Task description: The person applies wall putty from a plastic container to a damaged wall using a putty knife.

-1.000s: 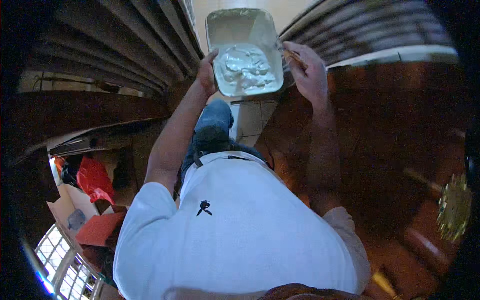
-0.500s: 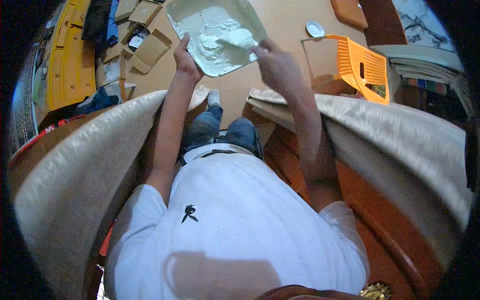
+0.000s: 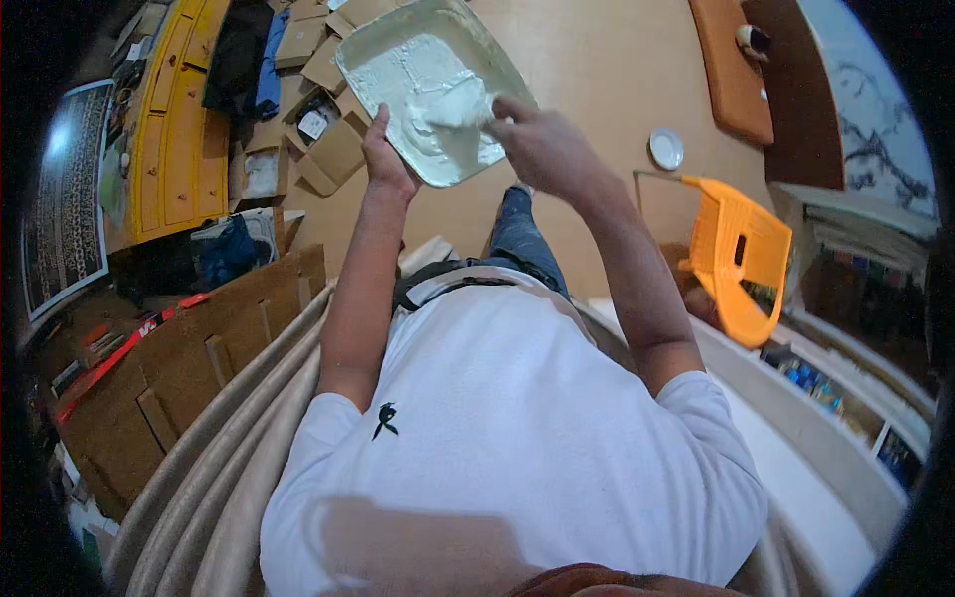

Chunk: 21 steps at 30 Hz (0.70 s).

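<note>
My left hand point(image 3: 390, 159) grips the near left edge of a square white tray point(image 3: 358, 55), thumb up along the rim. Thick pale paste point(image 3: 418, 109) coats its bottom in uneven smears. My right hand point(image 3: 547, 149) is closed on the handle of a flat spreading tool point(image 3: 460, 109), whose paste-coated end lies in the tray; its exact shape is hard to make out.
Cardboard boxes point(image 3: 333, 154) and a yellow drawer cabinet point(image 3: 179, 129) stand at left, near a brown board point(image 3: 189, 398). At right are an orange plastic chair point(image 3: 741, 269), a white plate point(image 3: 666, 148) and an orange cushion point(image 3: 726, 60). Curtains point(image 3: 229, 438) hang around me.
I have moved past the curtains, which now sit lower in view, into the cluttered room. The tray has shifted and tilted counterclockwise, and my right hand has moved the tool into the paste.
</note>
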{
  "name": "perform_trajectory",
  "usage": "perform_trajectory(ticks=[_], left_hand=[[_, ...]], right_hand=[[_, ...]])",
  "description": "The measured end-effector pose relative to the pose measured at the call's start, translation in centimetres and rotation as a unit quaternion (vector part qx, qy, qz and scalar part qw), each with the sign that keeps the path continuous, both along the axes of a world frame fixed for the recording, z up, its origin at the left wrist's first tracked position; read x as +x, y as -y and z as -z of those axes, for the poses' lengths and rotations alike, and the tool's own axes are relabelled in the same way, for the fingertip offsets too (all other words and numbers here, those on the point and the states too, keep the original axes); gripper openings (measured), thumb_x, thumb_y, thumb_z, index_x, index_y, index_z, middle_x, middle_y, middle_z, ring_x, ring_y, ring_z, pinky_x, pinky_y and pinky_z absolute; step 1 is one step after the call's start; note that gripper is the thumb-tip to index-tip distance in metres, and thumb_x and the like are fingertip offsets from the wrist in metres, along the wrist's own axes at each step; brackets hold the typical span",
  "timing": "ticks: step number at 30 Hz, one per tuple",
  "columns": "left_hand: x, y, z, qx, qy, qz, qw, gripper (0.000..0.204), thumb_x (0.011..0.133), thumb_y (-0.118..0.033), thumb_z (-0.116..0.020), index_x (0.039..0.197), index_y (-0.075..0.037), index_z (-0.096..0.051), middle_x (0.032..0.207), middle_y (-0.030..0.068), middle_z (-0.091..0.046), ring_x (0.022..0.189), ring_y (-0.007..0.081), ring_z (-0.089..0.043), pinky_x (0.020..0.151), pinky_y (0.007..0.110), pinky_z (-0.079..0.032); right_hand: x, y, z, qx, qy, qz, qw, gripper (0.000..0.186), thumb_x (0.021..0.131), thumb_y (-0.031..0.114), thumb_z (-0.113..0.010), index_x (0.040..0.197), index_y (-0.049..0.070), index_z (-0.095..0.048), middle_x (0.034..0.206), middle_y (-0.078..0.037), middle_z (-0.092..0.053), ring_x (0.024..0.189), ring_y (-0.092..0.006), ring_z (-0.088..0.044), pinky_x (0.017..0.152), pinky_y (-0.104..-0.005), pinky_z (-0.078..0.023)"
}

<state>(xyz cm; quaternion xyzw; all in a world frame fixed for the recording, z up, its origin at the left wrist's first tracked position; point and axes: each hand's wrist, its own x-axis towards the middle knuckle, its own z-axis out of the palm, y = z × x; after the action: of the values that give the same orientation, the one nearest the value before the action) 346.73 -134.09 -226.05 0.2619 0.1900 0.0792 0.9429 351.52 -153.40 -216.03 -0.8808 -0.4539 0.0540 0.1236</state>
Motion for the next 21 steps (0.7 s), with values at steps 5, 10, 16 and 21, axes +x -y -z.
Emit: perform_trajectory(ticks=[5,10,16,21], left_hand=[[21.5,6.6,-2.9,-0.034,-0.013,0.005,0.999,0.061,0.097,-0.040,-0.040,0.142,-0.001,-0.033,0.140,0.0186,-0.044,0.127,0.0358,-0.045,0.109,0.048,-0.035],[46.8,16.5,-6.5,-0.017,0.004,0.069,0.997,0.060,0.098,-0.042,-0.036,0.141,0.000,-0.034,0.138,0.0194,-0.047,0.125,0.0349,-0.048,0.107,0.047,-0.037],[74.2,26.3,-10.1,-0.058,0.008,0.130,0.990,0.061,0.097,-0.043,-0.037,0.139,0.001,-0.039,0.135,0.0197,-0.051,0.122,0.0344,-0.051,0.105,0.046,-0.039],[98.6,34.5,-11.4,-0.062,0.021,0.206,0.976,0.060,0.097,-0.044,-0.037,0.137,0.000,-0.041,0.131,0.0187,-0.054,0.119,0.0332,-0.054,0.104,0.046,-0.041]], right_hand=[[22.1,7.7,-7.0,0.007,-0.033,-0.021,0.999,0.031,0.080,0.001,-0.057,0.110,0.007,-0.063,0.107,-0.011,-0.059,0.084,-0.0323,-0.065,0.074,-0.0408,-0.054],[48.8,15.9,-8.6,0.002,0.029,-0.014,0.999,0.029,0.082,0.003,-0.057,0.110,0.005,-0.061,0.110,-0.012,-0.060,0.085,-0.0325,-0.065,0.073,-0.0407,-0.054],[71.6,25.9,-13.6,-0.174,-0.001,-0.059,0.983,0.026,0.079,0.001,-0.053,0.104,0.001,-0.059,0.116,-0.010,-0.061,0.088,-0.0316,-0.065,0.072,-0.0409,-0.054],[96.5,33.8,-18.1,-0.101,0.069,0.004,0.992,0.033,0.082,0.002,-0.052,0.114,0.003,-0.059,0.119,-0.009,-0.062,0.088,-0.0322,-0.065,0.075,-0.0394,-0.055]])
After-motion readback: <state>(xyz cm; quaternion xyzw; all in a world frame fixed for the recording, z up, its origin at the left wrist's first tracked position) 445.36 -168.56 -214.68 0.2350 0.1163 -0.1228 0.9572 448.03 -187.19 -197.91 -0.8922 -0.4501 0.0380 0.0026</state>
